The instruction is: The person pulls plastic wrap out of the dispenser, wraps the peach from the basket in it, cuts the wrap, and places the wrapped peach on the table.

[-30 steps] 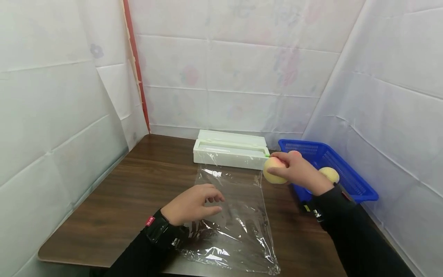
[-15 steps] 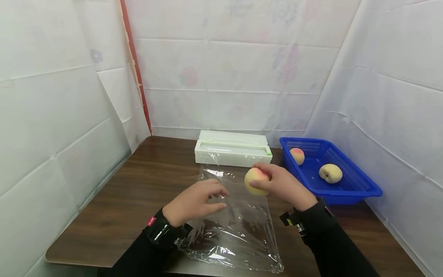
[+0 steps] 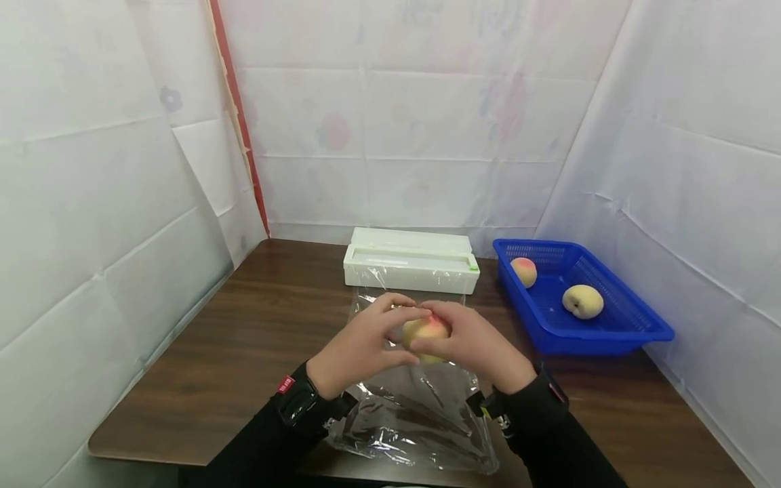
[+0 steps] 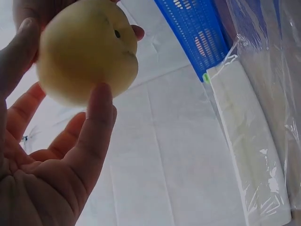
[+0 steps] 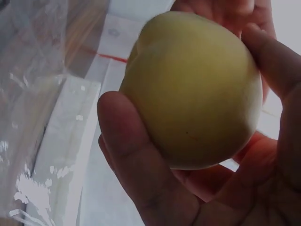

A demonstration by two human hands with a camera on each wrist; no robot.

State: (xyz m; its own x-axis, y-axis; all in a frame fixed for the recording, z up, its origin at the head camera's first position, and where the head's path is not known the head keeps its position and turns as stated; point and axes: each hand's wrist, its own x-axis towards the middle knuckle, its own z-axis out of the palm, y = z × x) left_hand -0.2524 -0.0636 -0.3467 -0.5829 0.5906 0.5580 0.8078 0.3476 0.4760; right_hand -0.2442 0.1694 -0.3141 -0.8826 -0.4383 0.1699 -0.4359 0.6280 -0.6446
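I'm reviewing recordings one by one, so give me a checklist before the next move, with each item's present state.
1. Right hand holding the peach: ok.
2. Left hand also touching it: cannot tell, though very close.
3. Plastic film spread on the table below the hands: ok, though wrinkled.
4. Film clear of the white box: not ok; it runs up onto the box's front.
5. Box's lid open: ok.
6. Other peaches in the blue basket: ok; two lie inside.
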